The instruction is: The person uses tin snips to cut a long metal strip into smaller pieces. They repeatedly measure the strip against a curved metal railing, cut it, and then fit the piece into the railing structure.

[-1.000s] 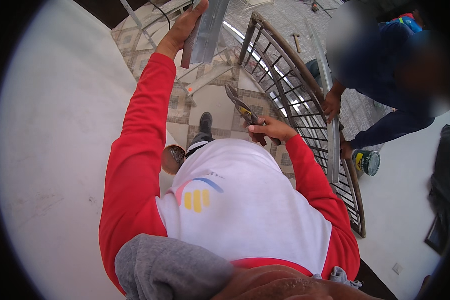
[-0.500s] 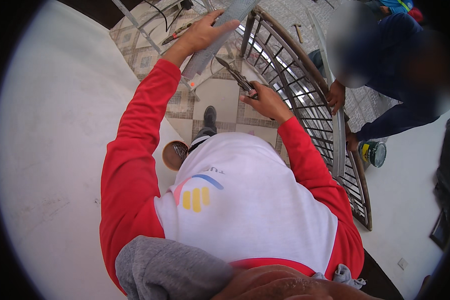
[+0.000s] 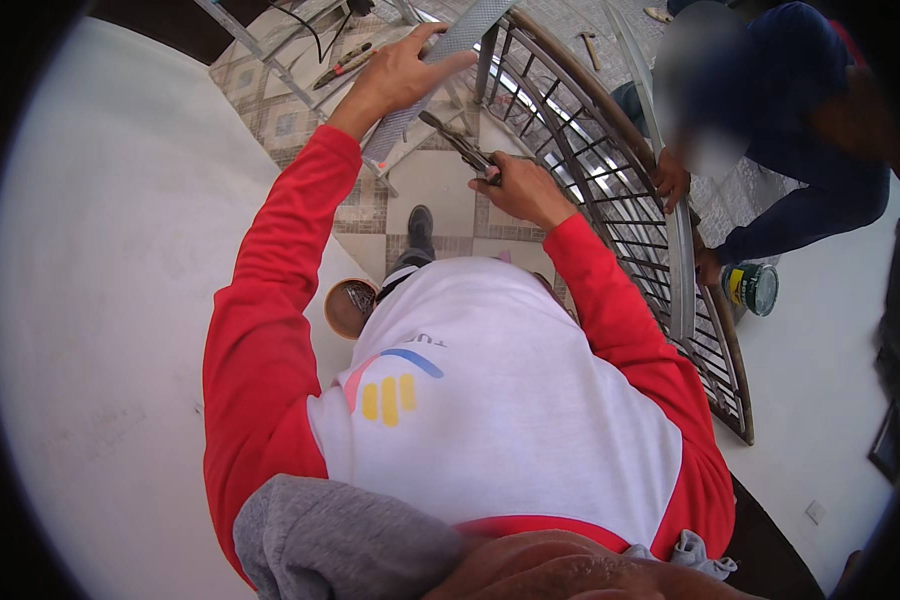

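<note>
In my left hand (image 3: 402, 75) is a long grey metal channel (image 3: 406, 118) with a dimpled surface. The fingers lie across its upper part, the thumb on its right side, and it slants up to the right. My right hand (image 3: 526, 188) grips the handles of dark, long-bladed tin snips (image 3: 457, 142). The blades point up and left towards the channel, and I cannot see them touching it. Another long-handled tool (image 3: 344, 66) with red on its grips lies beyond my left wrist.
A curved railing (image 3: 610, 150) runs along my right side. Beyond it a co-worker's hand (image 3: 672, 180) rests on a long metal strip (image 3: 679, 270), near a dark paint can (image 3: 751, 288). An aluminium ladder (image 3: 260, 48) stands ahead. An orange bucket (image 3: 342, 312) is by my leg; a hammer (image 3: 591, 50) lies farther off.
My right hand with the snips has moved slightly left and up, closer to the channel. My left hand keeps its hold. The co-worker beyond the railing has shifted position.
</note>
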`<move>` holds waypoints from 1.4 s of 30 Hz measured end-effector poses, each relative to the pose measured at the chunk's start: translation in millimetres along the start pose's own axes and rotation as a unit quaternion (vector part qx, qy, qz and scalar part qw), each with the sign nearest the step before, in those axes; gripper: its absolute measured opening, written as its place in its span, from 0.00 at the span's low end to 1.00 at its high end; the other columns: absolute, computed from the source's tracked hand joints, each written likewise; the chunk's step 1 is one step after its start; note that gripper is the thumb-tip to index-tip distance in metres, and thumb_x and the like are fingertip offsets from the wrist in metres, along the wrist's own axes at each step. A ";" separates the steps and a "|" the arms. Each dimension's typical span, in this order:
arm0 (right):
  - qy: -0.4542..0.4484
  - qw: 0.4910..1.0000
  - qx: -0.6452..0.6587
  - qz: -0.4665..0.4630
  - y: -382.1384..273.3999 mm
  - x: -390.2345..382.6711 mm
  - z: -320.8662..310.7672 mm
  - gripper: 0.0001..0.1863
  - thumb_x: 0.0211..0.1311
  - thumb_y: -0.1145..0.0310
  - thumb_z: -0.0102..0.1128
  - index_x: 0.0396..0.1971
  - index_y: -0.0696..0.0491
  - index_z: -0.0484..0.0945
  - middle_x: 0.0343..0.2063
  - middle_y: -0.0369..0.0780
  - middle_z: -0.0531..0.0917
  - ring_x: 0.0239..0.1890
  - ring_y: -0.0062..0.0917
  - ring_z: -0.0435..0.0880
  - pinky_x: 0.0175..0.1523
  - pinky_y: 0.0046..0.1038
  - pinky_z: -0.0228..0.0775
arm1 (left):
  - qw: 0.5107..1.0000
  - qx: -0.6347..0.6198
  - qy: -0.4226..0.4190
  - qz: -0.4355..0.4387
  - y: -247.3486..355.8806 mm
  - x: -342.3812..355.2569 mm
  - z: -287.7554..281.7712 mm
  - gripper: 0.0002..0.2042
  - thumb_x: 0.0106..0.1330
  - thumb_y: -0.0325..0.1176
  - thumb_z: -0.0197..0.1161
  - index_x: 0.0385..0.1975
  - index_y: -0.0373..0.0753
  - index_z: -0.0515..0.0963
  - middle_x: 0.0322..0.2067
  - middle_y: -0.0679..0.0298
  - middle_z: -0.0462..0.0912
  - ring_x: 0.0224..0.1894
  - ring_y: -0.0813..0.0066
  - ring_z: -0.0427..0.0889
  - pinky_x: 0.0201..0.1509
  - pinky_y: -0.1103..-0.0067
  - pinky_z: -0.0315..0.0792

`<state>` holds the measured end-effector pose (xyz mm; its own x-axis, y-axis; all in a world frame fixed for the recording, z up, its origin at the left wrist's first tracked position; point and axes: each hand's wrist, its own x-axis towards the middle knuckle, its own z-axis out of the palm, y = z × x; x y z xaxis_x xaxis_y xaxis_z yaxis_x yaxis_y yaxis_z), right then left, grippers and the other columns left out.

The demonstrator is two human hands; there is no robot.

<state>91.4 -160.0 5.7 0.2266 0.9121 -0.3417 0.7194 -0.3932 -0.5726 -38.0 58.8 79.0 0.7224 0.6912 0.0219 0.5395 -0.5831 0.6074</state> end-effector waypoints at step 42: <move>-0.053 0.996 0.066 0.023 40.0 -8.1 6.2 0.16 0.58 0.53 0.72 0.32 0.51 0.82 0.30 0.45 0.86 0.37 0.44 0.86 0.42 0.43 0.75 | 0.993 -0.086 -0.046 0.065 -34.8 -14.8 52.7 0.44 0.60 0.69 0.65 0.67 0.38 0.71 0.51 0.51 0.84 0.51 0.60 0.85 0.56 0.68 0.76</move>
<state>114.3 -183.9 -19.1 0.1805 0.8783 -0.4428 0.6162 -0.4518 -0.6451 -44.7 46.4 15.7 0.8223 0.5675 0.0413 0.3619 -0.5777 0.7316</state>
